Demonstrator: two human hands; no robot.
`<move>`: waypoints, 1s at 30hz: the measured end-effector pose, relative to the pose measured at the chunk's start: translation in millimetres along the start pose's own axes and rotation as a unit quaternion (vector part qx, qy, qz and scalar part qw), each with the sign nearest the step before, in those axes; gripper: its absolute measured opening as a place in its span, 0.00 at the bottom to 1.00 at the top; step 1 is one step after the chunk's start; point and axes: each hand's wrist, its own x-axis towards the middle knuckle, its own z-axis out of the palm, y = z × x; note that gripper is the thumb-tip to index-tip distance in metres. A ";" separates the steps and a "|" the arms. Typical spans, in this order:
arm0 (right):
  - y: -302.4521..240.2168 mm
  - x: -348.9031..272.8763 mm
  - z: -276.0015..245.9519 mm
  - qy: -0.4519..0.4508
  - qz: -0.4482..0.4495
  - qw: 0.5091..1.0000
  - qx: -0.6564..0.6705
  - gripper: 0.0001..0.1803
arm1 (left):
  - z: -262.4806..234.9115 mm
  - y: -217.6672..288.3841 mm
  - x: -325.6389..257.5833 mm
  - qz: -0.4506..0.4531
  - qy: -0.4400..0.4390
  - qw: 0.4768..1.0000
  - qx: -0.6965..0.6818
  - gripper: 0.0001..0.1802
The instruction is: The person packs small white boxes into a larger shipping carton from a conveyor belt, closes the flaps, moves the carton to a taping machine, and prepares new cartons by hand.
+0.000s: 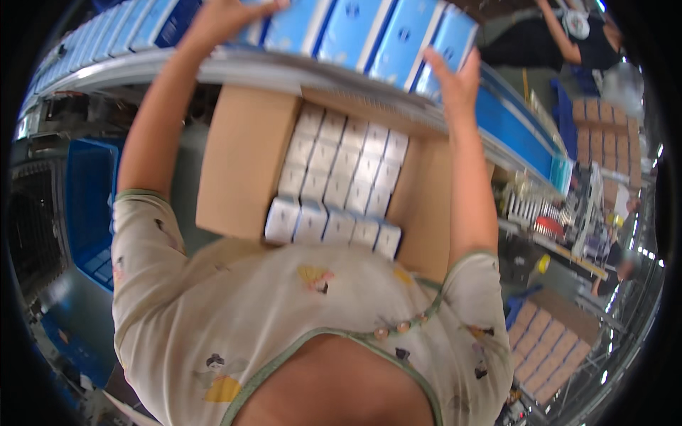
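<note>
Several blue and white cartons stand side by side in a row on the conveyor in front of me. At the row's left end, my left hand presses with its fingers stretched over the cartons. On the right end my right hand clasps the last carton, thumb on its near face and fingers round its side. Below, between my forearms, an open cardboard box holds several rows of white-topped cartons. Its nearest row sits higher and tilted. My shirt hides the box's near edge.
More blue cartons line the conveyor on the left; its blue belt runs on to the right. A blue bin stands at left. Stacked brown boxes are at right, and another person is at the far right.
</note>
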 end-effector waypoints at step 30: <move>205.1 -233.6 -1.6 -0.517 0.315 0.781 -0.152 0.38 | 168.1 71.4 -229.1 -0.087 -0.700 0.708 -0.039 0.33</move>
